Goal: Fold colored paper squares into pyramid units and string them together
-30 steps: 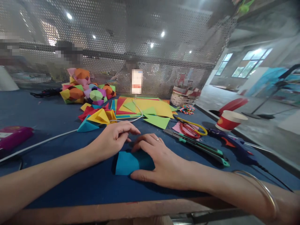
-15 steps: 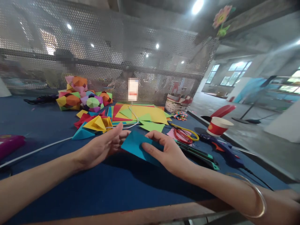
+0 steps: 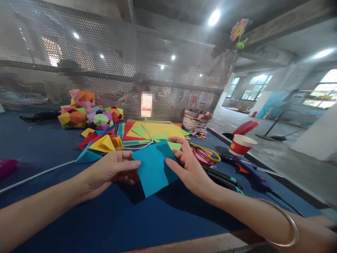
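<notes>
A square sheet of blue paper (image 3: 155, 168) is held up above the blue tabletop, tilted toward me. My left hand (image 3: 118, 167) pinches its left edge between thumb and fingers. At the right edge, my right hand (image 3: 188, 167) grips the sheet with the thumb in front and fingers behind. Folded paper pieces in yellow (image 3: 105, 143), red and blue lie just beyond my left hand. Behind the sheet is a stack of coloured paper (image 3: 168, 130), partly covered by it.
Several origami balls (image 3: 100, 118) sit at the back left. To the right are scissors (image 3: 205, 156), a box cutter (image 3: 223, 179), a glue gun (image 3: 250, 172) and a paper cup (image 3: 241, 144). A basket (image 3: 197, 119) stands by the mesh screen. A white cable (image 3: 39, 174) crosses the table.
My left hand has gone from open beside the paper to pinching its left edge. The blue paper has turned to show its broad face. My view has shifted slightly.
</notes>
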Demonstrator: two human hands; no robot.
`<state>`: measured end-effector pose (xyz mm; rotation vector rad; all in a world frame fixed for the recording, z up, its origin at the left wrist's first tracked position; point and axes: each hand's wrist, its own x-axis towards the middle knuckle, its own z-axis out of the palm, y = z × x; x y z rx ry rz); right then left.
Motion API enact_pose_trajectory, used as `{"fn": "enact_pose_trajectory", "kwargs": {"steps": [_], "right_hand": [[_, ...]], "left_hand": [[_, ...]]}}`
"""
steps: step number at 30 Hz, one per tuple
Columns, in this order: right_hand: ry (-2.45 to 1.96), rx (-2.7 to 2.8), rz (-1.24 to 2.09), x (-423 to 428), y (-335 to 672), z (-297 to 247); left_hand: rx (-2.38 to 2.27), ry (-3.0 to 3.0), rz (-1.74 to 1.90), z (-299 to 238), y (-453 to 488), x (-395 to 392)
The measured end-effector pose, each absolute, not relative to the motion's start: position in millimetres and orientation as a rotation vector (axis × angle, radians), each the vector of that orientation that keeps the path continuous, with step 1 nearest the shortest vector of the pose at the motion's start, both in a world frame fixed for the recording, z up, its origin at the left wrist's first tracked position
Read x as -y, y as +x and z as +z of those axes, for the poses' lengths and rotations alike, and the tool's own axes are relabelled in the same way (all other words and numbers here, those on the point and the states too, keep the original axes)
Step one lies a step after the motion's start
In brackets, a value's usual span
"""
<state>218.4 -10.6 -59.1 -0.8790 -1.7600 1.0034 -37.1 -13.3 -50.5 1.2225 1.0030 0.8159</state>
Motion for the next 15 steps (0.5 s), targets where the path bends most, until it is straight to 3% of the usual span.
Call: {"fn": "enact_pose_trajectory", "kwargs": {"steps": [3, 15], "right_hand": [[-0.836, 2.06, 0.688, 9.8, 226.8, -56.2], [-0.652, 2.481, 0.136, 2.7, 238.4, -65.9]], "left_hand": [[-1.095, 1.189, 0.822, -49.9, -42.3, 13.3], [-1.272, 1.276, 0.736, -52.7, -57.5, 13.2]]}}
